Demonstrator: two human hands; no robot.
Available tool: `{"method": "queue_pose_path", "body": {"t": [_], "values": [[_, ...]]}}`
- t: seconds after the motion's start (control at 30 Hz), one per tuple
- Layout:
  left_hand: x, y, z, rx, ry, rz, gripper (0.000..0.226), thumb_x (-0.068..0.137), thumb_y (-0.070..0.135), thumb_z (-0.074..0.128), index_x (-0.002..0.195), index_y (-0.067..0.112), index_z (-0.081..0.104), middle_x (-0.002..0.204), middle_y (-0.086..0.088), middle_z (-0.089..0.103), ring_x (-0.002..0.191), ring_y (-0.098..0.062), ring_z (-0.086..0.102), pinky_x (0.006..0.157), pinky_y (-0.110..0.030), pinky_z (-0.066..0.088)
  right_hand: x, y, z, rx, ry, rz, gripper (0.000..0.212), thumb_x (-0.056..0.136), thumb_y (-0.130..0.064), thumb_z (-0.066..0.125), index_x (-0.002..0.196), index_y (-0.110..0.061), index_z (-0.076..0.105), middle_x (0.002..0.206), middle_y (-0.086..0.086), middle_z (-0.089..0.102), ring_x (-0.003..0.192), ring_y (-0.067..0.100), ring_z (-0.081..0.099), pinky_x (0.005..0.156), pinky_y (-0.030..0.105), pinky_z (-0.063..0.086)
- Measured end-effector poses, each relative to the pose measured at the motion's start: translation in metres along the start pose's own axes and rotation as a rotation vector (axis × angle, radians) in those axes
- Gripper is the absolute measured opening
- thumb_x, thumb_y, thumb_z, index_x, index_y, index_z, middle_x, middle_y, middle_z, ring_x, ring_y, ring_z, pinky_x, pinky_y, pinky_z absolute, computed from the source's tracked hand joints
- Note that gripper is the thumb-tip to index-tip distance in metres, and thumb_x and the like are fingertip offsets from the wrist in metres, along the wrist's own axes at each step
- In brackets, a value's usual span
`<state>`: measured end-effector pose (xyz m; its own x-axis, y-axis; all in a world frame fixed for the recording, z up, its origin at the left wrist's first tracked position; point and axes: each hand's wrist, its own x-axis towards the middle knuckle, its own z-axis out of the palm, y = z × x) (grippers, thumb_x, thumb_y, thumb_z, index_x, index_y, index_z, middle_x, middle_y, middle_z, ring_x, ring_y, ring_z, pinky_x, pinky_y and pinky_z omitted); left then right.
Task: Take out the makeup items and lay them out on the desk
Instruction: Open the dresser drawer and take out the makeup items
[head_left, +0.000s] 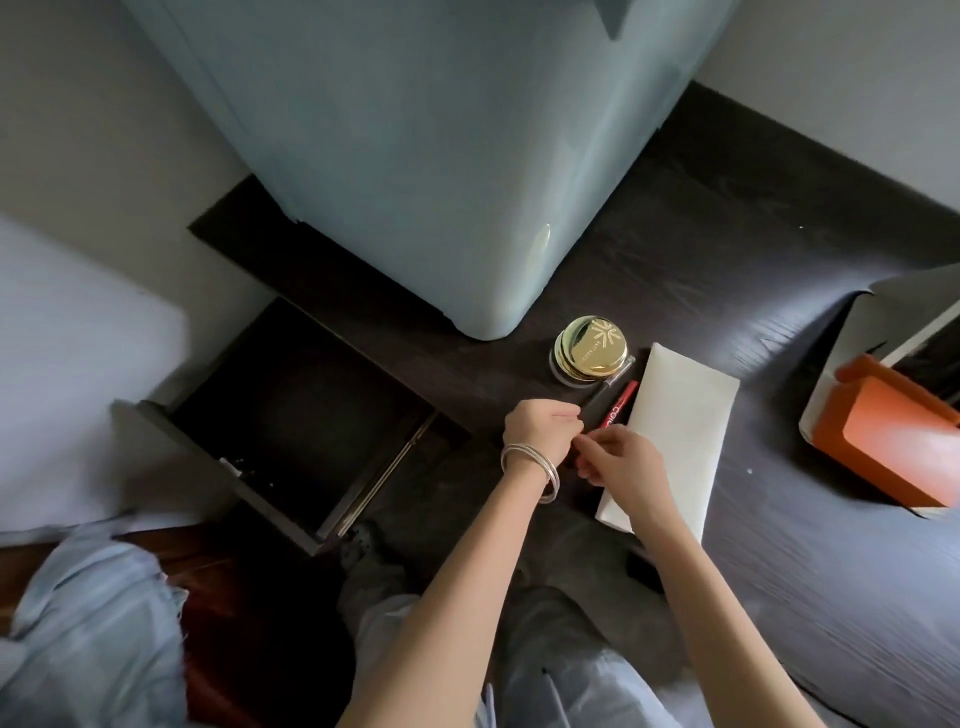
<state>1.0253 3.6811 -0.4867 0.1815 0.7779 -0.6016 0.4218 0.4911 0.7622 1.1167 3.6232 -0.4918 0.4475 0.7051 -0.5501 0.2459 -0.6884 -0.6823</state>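
On the dark desk (779, 260) lies a round gold compact (589, 351). Beside it, side by side, are a thin black makeup pencil (608, 384) and a red makeup pen (618, 408), both next to a white folded tissue (680, 410). My left hand (540, 431), with silver bangles on the wrist, has its fingers curled over the black pencil's near end. My right hand (618, 465) pinches the near end of the red pen. The two hands touch at the fingertips, which hide the ends of both items.
A dark open drawer (291, 415) juts out at the left below the desk edge. A pale blue small fridge (441, 182) stands at the back of the desk. An orange box (893, 441) sits in a white carton at the right. A white bed lies far left.
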Motion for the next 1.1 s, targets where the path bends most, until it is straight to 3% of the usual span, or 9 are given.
{"method": "queue_pose_path", "body": {"t": [0.1,0.23,0.47,0.57,0.67,0.77,0.9,1.0,1.1], "values": [[-0.002,-0.01,-0.029,0.017,0.05,0.028,0.026,0.088,0.013,0.059,0.112,0.011,0.068,0.113,-0.002,0.069,0.103,-0.014,0.063,0.086,-0.024,0.05,-0.01,-0.015,0.026,-0.002,-0.106,-0.074,0.011,0.091,-0.022,0.06,0.095,-0.012,0.064,0.074,-0.004,0.067,0.069,0.007,0.065,0.068,0.019,0.054],[-0.007,-0.041,-0.089,-0.047,0.178,-0.004,0.013,0.086,0.015,0.062,0.098,0.014,0.068,0.097,0.002,0.067,0.085,-0.009,0.059,0.059,-0.012,0.045,-0.023,-0.04,0.081,0.06,-0.25,-0.126,0.009,0.091,-0.018,0.061,0.096,-0.014,0.066,0.081,0.001,0.071,0.079,0.014,0.068,0.079,0.029,0.057],[-0.013,-0.127,-0.221,-0.156,0.336,-0.152,0.019,0.08,0.012,0.07,0.097,0.015,0.063,0.091,-0.001,0.065,0.09,-0.019,0.063,0.085,-0.034,0.053,-0.043,-0.07,0.217,0.104,-0.485,-0.028,0.011,0.087,-0.01,0.064,0.097,-0.013,0.068,0.095,0.01,0.07,0.094,0.024,0.068,0.087,0.034,0.056],[-0.011,-0.161,-0.27,-0.122,0.393,-0.226,0.029,0.079,0.015,0.072,0.106,0.012,0.061,0.103,-0.003,0.064,0.096,-0.017,0.06,0.087,-0.03,0.049,-0.05,-0.075,0.276,0.12,-0.532,0.054,0.017,0.085,-0.008,0.067,0.102,-0.006,0.068,0.095,0.009,0.069,0.096,0.023,0.067,0.086,0.031,0.055],[-0.006,-0.189,-0.307,-0.09,0.44,-0.288,0.033,0.078,0.016,0.073,0.109,0.01,0.062,0.107,-0.004,0.065,0.102,-0.018,0.06,0.087,-0.024,0.044,-0.056,-0.074,0.328,0.078,-0.521,0.113,0.017,0.083,-0.011,0.069,0.1,-0.007,0.069,0.087,0.006,0.068,0.088,0.023,0.067,0.085,0.034,0.055],[0.001,-0.21,-0.329,-0.072,0.4,-0.342,0.033,0.076,0.014,0.074,0.106,0.006,0.063,0.108,-0.004,0.065,0.101,-0.014,0.058,0.083,-0.02,0.04,-0.061,-0.072,0.364,0.03,-0.483,0.205,0.022,0.083,-0.015,0.069,0.102,-0.005,0.071,0.072,0.002,0.061,0.066,0.014,0.055,0.065,0.025,0.048],[0.013,-0.228,-0.34,-0.036,0.257,-0.42,0.015,0.078,0.014,0.073,0.081,0.009,0.059,0.082,0.0,0.055,0.082,-0.011,0.05,0.061,-0.016,0.036,-0.067,-0.069,0.39,0.006,-0.465,0.3,0.022,0.083,-0.014,0.068,0.104,-0.006,0.071,0.067,-0.005,0.057,0.065,0.008,0.051,0.064,0.019,0.042],[0.022,-0.237,-0.34,-0.048,0.205,-0.458,0.031,0.078,0.012,0.072,0.063,0.018,0.046,0.067,0.003,0.047,0.064,-0.008,0.047,0.064,-0.024,0.039,-0.069,-0.07,0.398,0.003,-0.413,0.331,0.014,0.084,-0.016,0.066,0.095,-0.01,0.074,0.06,-0.005,0.054,0.061,0.009,0.05,0.059,0.021,0.04],[0.031,-0.24,-0.338,-0.06,0.179,-0.501,0.035,0.077,0.013,0.073,0.056,0.018,0.045,0.057,0.002,0.048,0.057,-0.009,0.047,0.058,-0.024,0.038,-0.075,-0.071,0.404,-0.009,-0.343,0.322,0.015,0.085,-0.016,0.062,0.091,-0.009,0.074,0.073,0.002,0.063,0.074,0.015,0.06,0.067,0.026,0.046]]}}
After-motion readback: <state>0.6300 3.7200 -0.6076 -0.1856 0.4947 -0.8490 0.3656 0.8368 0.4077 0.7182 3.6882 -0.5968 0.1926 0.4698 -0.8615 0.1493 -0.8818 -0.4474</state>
